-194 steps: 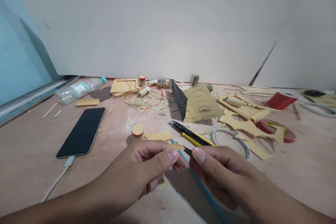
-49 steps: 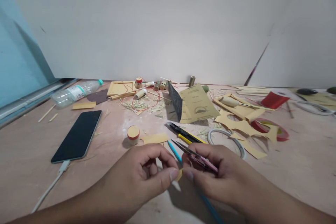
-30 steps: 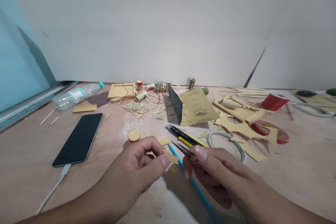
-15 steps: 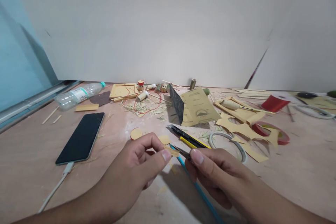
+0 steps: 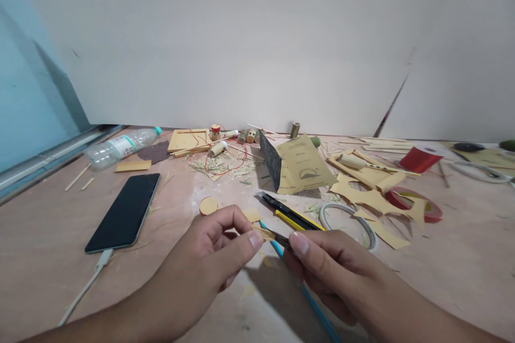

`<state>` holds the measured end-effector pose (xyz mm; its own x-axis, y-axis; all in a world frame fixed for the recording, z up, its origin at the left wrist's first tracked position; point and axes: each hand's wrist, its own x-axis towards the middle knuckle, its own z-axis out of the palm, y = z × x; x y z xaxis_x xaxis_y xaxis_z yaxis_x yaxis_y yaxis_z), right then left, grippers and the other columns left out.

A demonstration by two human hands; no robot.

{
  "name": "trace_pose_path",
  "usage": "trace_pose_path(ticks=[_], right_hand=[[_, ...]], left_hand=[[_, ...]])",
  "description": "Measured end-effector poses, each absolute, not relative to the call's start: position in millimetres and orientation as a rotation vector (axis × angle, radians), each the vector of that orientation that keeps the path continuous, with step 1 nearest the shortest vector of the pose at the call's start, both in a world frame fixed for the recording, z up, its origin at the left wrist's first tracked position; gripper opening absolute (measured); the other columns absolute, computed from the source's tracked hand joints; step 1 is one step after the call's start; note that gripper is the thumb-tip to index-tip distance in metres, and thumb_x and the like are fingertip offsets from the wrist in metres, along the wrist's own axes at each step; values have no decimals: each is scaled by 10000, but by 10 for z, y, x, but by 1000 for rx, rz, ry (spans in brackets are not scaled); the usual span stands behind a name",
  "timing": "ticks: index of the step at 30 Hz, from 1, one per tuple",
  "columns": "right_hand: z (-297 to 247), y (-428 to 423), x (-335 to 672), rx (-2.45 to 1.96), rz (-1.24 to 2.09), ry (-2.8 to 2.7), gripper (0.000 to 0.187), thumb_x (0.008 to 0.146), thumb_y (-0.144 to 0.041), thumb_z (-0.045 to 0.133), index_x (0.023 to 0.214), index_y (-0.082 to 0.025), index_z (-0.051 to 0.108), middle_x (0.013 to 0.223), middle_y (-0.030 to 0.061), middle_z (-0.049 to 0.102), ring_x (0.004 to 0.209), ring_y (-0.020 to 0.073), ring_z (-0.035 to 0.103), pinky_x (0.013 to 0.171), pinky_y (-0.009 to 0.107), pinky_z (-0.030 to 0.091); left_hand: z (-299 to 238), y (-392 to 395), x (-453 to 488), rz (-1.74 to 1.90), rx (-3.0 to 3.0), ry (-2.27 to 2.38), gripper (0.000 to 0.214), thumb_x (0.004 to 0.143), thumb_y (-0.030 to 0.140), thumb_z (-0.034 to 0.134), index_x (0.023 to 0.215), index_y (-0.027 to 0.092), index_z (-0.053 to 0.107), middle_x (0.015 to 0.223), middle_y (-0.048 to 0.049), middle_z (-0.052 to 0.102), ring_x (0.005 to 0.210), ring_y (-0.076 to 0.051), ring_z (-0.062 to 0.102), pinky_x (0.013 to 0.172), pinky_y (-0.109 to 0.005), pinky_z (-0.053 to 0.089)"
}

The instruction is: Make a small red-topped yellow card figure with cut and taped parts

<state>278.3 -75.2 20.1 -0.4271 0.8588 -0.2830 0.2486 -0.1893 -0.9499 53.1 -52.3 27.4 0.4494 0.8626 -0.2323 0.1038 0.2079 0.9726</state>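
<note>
My left hand (image 5: 219,249) pinches a small piece of tan paper (image 5: 265,233) between thumb and forefinger; fine dark lines run across it. In my right hand (image 5: 330,265) is a slim, dark metal pointed tool (image 5: 280,239), its tip touching the paper's right end. The fingers hide most of this tool, so its exact kind cannot be told. Just beyond the hands lies a yellow and black utility knife (image 5: 292,212). A round tan disc (image 5: 208,205) sits behind my left hand, and a thin blue cord or rod (image 5: 317,311) passes beneath my right hand.
To the left are a black phone (image 5: 124,211) on a white cable (image 5: 84,292) and a plastic bottle (image 5: 120,147). Folded sandpaper (image 5: 306,166), wooden frames (image 5: 189,139) and shavings lie toward the wall. White tape (image 5: 372,233), red tape (image 5: 434,211) and cut paper (image 5: 362,193) are right.
The pointed tool's tip has moved slightly onto the tan paper, and its spread parts look closer together. My right hand has shifted a little left. The left hand stays nearly still.
</note>
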Motion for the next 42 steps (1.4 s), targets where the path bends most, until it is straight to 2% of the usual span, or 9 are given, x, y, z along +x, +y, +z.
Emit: trace_pose_path(ticks=[5,10,16,32,42], right_hand=[[172,-752,2783,-1301,1660,-1577,618,1014,-789,446,746,-234,488,560,-91,266,465,97,218,412,261,147],[178,-761,2778,-1272,1638,-1584,638,1009,-801,439,724,-232,485,548,-84,285,478,106,245,440,275,177],[195,-758,2776,-1292,1643,-1602,642,1005,-820,404,748,-238,485,560,-92,251,473,106,211,441,280,157],[175,-759,2803,-1261,1641,-1623,621,999,-780,500,712,-232,449,584,-79,300,494,99,231,415,259,151],[191,-755,2784,-1263,1619,-1643,613,1009,-769,490,711,-237,425,596,-74,287,511,104,219,419,262,147]], left_hand=[[271,-518,537,659,1259,997,323,1015,455,676,820,221,567,544,100,424,485,-77,289,452,-187,220],[259,-527,531,645,1242,1001,322,1012,464,674,831,223,562,532,105,399,483,-81,278,451,-194,208],[277,-535,532,640,1235,998,328,1007,469,674,827,222,554,533,101,406,490,-86,283,459,-201,211],[272,-526,529,637,1241,989,334,997,478,690,825,222,562,528,102,424,472,-74,283,447,-184,214],[266,-523,537,644,1250,984,330,1000,478,687,833,221,563,528,102,421,470,-77,281,444,-189,212]])
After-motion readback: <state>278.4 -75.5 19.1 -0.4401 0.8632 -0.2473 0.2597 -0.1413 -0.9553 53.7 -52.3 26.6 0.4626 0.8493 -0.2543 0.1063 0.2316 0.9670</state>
